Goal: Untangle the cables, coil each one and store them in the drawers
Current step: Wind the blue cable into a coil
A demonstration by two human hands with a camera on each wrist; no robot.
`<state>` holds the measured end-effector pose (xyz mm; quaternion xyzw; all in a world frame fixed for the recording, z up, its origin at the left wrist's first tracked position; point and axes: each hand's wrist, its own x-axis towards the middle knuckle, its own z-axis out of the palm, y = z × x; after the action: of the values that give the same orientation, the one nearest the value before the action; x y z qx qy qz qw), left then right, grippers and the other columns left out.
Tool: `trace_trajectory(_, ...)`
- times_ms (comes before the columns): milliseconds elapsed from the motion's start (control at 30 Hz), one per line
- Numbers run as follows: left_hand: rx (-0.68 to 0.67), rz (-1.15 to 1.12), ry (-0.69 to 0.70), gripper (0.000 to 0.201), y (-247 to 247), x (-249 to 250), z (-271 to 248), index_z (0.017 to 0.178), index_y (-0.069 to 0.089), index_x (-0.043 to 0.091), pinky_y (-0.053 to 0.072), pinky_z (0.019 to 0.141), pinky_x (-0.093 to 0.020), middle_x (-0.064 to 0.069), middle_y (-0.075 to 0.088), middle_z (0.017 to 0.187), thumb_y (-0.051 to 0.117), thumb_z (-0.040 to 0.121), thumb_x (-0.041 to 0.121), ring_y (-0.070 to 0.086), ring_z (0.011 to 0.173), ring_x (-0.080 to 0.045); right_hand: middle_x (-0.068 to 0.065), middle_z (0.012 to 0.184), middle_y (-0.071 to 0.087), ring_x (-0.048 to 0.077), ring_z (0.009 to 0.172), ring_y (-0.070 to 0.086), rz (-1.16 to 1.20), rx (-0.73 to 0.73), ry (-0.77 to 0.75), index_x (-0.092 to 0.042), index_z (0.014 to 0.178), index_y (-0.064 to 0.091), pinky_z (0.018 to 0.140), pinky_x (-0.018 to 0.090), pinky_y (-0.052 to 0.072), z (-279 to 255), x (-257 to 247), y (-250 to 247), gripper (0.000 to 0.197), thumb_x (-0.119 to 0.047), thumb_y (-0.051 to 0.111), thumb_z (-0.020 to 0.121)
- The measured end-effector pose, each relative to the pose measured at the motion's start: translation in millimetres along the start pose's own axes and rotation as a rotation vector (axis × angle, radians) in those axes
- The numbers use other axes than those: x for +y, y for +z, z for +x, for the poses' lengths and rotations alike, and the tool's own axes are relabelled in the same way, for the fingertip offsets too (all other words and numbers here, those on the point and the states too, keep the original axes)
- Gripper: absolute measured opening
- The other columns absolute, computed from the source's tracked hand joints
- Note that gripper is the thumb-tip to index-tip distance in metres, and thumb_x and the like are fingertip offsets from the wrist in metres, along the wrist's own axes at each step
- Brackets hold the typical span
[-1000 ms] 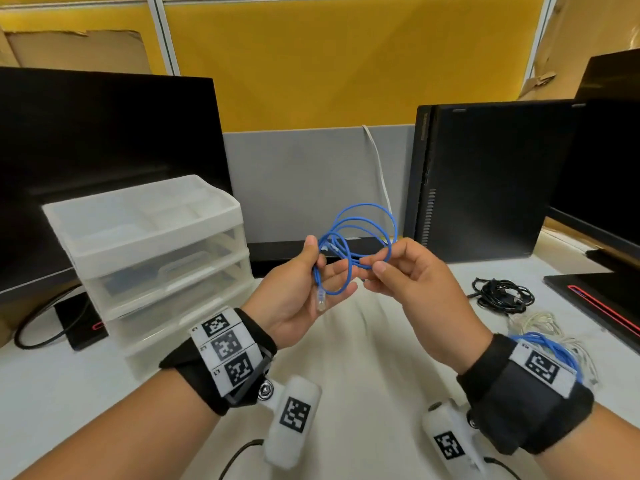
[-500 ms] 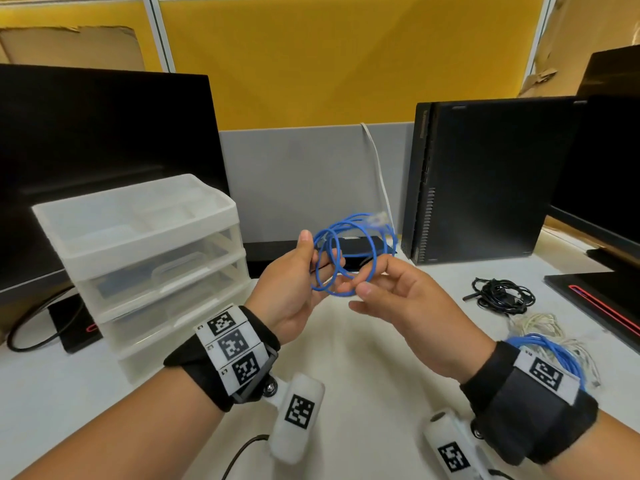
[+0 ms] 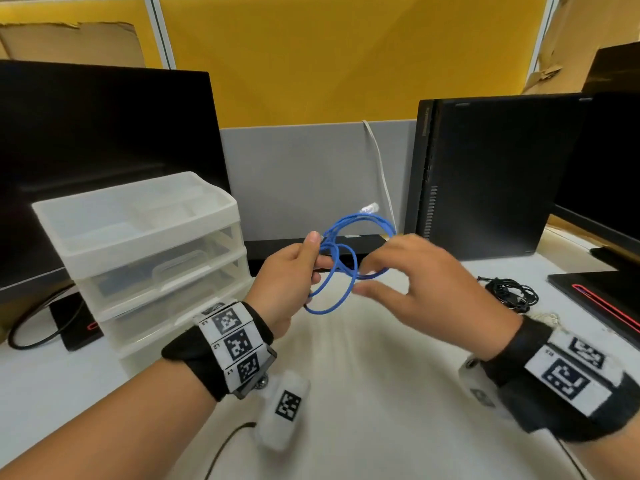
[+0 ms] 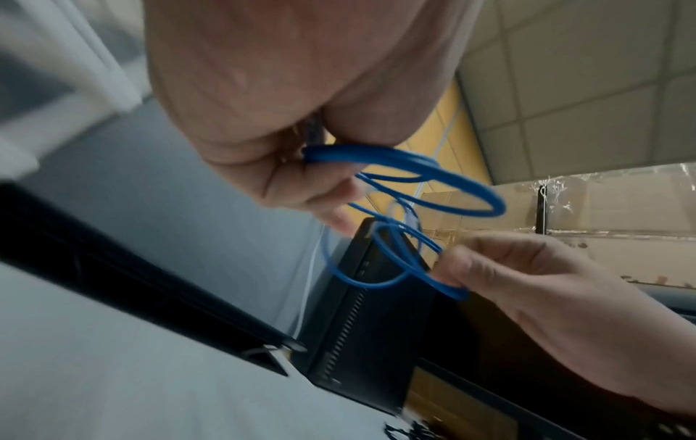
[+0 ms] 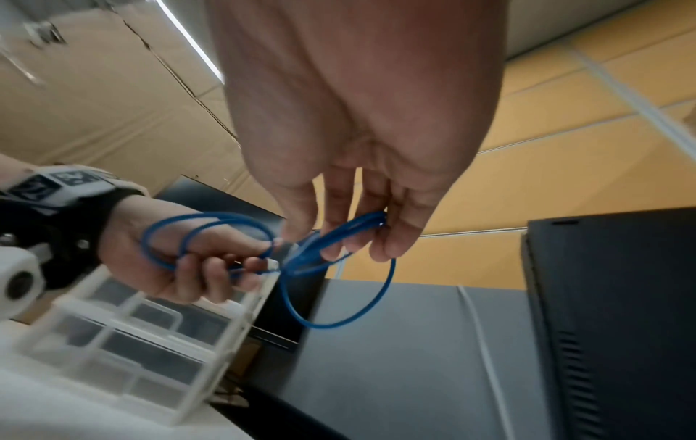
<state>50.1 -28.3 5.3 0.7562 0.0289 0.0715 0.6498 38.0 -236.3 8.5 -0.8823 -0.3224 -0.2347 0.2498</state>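
Note:
A thin blue cable (image 3: 347, 284), wound into several loose loops, hangs in the air between both hands above the white desk. My left hand (image 3: 318, 252) pinches the loops on their left side with thumb and fingers. My right hand (image 3: 369, 277) has its fingers curled round the strands on the right side, thumb stretched out below. A clear plug (image 3: 370, 207) sticks up at the top of the coil. In the left wrist view the blue cable (image 4: 452, 181) leaves my left hand (image 4: 324, 178). In the right wrist view my right hand (image 5: 350, 238) holds the blue cable (image 5: 339, 321). A translucent drawer unit (image 3: 149, 258) stands left, drawers closed.
A black cable bundle (image 3: 512, 294) and a pale cable pile (image 3: 550, 318) lie on the desk at the right. A monitor (image 3: 104, 150) stands behind the drawers, a black computer tower (image 3: 491, 174) at the back right. A white cord (image 3: 381, 168) hangs down the grey partition.
The coil has turned in my hands and its clear plug now points up at the top. My right hand has shifted from a pinch at the middle to the right side of the loops.

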Motion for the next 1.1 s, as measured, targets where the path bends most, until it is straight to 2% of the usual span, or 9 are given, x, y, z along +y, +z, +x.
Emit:
trace_trajectory(133,0.007,0.145,0.159,0.042,-30.0,0.6,13.4,0.08,0.054,0.016,0.036,0.051,-0.023,0.008,0.064,0.064,0.048,0.106,0.048,0.041,0.05,-0.009,-0.013,0.072,0.05,0.015,0.075,0.048,-0.225,0.092,0.085,-0.023,0.077,0.066,0.066,0.032,0.04,9.7,36.6,-28.9,0.023,-0.039,0.072,0.093)
trace_trajectory(300,-0.084,0.291,0.172,0.043,-54.4,8.5,18.8,0.081,0.054,0.017,0.031,0.056,-0.027,0.014,0.042,0.061,0.043,0.107,0.051,0.036,0.054,-0.008,-0.011,0.083,0.048,0.012,0.075,0.048,-0.289,-0.015,0.143,-0.018,0.098,0.061,0.063,0.022,0.04,9.9,54.0,-44.3,0.024,0.0,0.074,0.089)
trace_trajectory(400,-0.174,0.373,0.114,0.05,-55.1,7.5,16.4,0.092,0.073,0.016,0.031,0.057,-0.029,0.019,0.049,0.051,0.043,0.106,0.053,0.034,0.059,-0.013,-0.001,0.105,0.048,0.021,0.081,0.058,-0.235,-0.018,0.217,-0.019,0.117,0.058,0.066,0.03,0.054,12.2,53.0,-46.8,0.034,-0.001,0.073,0.091)
trace_trajectory(567,-0.152,0.405,0.175,0.045,-48.1,5.5,7.2,0.076,0.068,0.022,0.032,0.055,-0.03,0.014,0.04,0.054,0.051,0.103,0.053,0.032,0.056,-0.014,-0.007,0.111,0.051,0.019,0.101,0.058,-0.212,-0.112,0.202,-0.034,0.117,0.063,0.085,0.036,0.055,11.4,52.0,-40.1,0.024,-0.023,0.068,0.097)
trace_trajectory(667,-0.234,0.451,0.307,0.039,-33.2,8.8,-1.4,0.081,0.069,0.024,0.033,0.058,-0.036,-0.001,0.039,0.065,0.053,0.103,0.052,0.034,0.058,-0.017,-0.014,0.122,0.058,0.009,0.118,0.052,0.064,-0.07,0.182,-0.037,0.124,0.066,0.098,0.027,0.044,10.8,21.5,-30.7,0.039,-0.06,0.062,0.091)
trace_trajectory(733,-0.277,0.446,0.389,0.037,-21.6,14.7,-8.3,0.082,0.068,0.02,0.036,0.058,-0.036,0.0,0.041,0.063,0.054,0.104,0.047,0.037,0.056,-0.016,-0.018,0.122,0.067,0.001,0.119,0.059,0.303,-0.189,0.225,-0.038,0.123,0.067,0.101,0.026,0.047,14.7,-3.0,-21.2,0.049,-0.068,0.064,0.085)
trace_trajectory(800,-0.305,0.327,0.405,0.037,-15.3,22.0,-11.8,0.085,0.067,0.014,0.041,0.06,-0.037,0.005,0.047,0.059,0.053,0.105,0.041,0.042,0.056,-0.016,-0.01,0.111,0.077,0.004,0.11,0.07,0.505,-0.286,0.264,-0.03,0.118,0.07,0.103,0.035,0.052,17.0,-13.7,-10.0,0.029,-0.048,0.07,0.096)
trace_trajectory(933,-0.296,0.068,0.312,0.041,-22.0,31.8,-11.2,0.102,0.054,-0.015,0.051,0.071,-0.04,0.011,0.051,0.063,0.045,0.11,0.024,0.046,0.052,-0.011,0.006,0.089,0.076,0.018,0.089,0.068,0.913,-0.156,0.408,-0.003,0.11,0.069,0.094,0.041,0.055,20.0,-15.3,-11.9,0.014,-0.013,0.061,0.105)
trace_trajectory(1100,-0.528,-0.116,0.077,0.036,-23.9,44.3,-25.3,0.098,0.057,0.003,0.058,0.077,-0.043,0.0,0.035,0.065,0.036,0.112,0.029,0.041,0.052,-0.016,0.014,0.085,0.056,0.015,0.07,0.059,0.95,-0.204,0.432,0.007,0.114,0.06,0.088,0.047,0.059,21.1,-25.8,-10.7,0.022,-0.011,0.046,0.111)
